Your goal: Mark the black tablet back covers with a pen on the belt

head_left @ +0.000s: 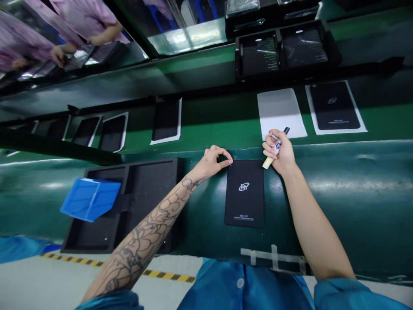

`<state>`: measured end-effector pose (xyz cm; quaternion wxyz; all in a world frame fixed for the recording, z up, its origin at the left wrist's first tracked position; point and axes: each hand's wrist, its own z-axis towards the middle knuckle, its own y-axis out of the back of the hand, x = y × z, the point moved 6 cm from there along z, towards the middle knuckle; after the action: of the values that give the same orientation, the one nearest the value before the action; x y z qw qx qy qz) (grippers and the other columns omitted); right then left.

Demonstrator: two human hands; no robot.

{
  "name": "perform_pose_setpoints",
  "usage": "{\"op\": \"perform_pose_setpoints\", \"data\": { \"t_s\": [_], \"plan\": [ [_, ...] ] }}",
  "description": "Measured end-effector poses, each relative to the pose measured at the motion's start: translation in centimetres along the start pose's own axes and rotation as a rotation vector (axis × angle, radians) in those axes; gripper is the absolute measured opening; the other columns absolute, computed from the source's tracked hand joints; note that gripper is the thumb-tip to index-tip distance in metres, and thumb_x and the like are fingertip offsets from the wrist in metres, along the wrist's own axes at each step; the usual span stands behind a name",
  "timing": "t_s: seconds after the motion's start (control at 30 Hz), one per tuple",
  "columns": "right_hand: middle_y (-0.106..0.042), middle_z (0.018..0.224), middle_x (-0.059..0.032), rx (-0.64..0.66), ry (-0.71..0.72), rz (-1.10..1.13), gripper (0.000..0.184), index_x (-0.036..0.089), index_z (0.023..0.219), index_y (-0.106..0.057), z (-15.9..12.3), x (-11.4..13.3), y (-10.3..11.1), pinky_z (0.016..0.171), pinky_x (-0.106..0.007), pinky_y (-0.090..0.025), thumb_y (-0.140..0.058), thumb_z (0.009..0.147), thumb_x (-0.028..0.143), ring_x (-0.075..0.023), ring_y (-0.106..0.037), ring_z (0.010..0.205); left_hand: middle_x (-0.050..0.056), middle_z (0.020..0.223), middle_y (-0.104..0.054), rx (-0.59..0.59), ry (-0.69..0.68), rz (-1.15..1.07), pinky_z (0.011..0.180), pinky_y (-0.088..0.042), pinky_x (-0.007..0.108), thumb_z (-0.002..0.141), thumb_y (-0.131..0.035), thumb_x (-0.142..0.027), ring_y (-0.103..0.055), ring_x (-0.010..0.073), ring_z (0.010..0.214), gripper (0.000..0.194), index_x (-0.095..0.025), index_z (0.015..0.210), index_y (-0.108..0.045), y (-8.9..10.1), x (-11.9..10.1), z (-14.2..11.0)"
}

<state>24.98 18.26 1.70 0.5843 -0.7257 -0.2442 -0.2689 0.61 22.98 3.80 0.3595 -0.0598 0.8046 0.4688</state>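
A black rectangular panel [244,202] with a white HY logo lies flat on the green bench in front of me. At its top left corner, my left hand [214,162] has thumb and index finger pinched together; whatever they hold is too small to make out. My right hand [280,153] is closed around a pen-like stick [267,162], just beyond the panel's top right corner. That stick has a cream lower end, a blue and white middle and a black top end. Behind the right hand is a white sheet [282,113].
Left of the panel lies a black foam tray [177,172] carrying a blue plastic bin [90,199]. Another logo panel [336,105] rests on white backing at the right. Further back are several black panels [166,119] and a black tray [239,56]. Co-workers in pink stand across the line.
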Motion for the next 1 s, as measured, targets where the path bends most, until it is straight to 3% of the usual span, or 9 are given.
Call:
{"op": "perform_pose_setpoints", "data": {
  "t_s": [0.27, 0.67, 0.9, 1.0],
  "plan": [
    [-0.025, 0.061, 0.0093, -0.01, 0.008, -0.045, 0.032, 0.026, 0.084, -0.049, 0.1, 0.1, 0.0, 0.037, -0.02, -0.014, -0.078, 0.086, 0.039, -0.0084, -0.016, 0.048, 0.008, 0.117, -0.059, 0.153, -0.033, 0.058, 0.111, -0.044, 0.053, 0.095, -0.075, -0.043, -0.054, 0.0321, 0.121, 0.019, -0.027, 0.105, -0.081, 0.7, 0.4, 1.3],
    [-0.026, 0.06, 0.0094, -0.005, 0.0, -0.048, 0.035, 0.026, 0.084, -0.048, 0.2, -0.2, -0.3, 0.036, -0.02, -0.017, -0.08, 0.089, 0.041, -0.0083, -0.019, 0.046, 0.008, 0.116, -0.055, 0.171, -0.035, 0.136, 0.11, -0.044, 0.055, 0.094, -0.076, -0.043, -0.051, 0.0332, 0.121, 0.021, -0.026, 0.106, -0.075, 0.7, 0.4, 1.7],
    [-0.026, 0.06, 0.0089, 0.011, -0.007, -0.033, 0.038, 0.026, 0.081, -0.046, 0.1, -0.1, -0.2, 0.035, -0.019, -0.016, -0.079, 0.093, 0.042, -0.008, -0.019, 0.045, 0.009, 0.116, -0.049, 0.261, -0.015, 0.382, 0.108, -0.044, 0.056, 0.073, -0.097, -0.036, -0.045, 0.0384, 0.123, 0.04, -0.021, 0.093, -0.066, 0.6, -1.8, 5.7],
    [-0.022, 0.058, 0.008, 0.016, -0.005, -0.08, 0.049, 0.025, 0.071, -0.04, -0.7, 0.6, -0.7, 0.036, -0.021, -0.017, -0.076, 0.095, 0.048, -0.0093, -0.016, 0.046, 0.009, 0.118, -0.048, 0.24, -0.049, 0.363, 0.111, -0.04, 0.061, 0.062, -0.105, -0.032, -0.042, 0.041, 0.126, 0.049, -0.019, 0.087, -0.065, 0.1, -2.0, 7.1]
  ]
}}
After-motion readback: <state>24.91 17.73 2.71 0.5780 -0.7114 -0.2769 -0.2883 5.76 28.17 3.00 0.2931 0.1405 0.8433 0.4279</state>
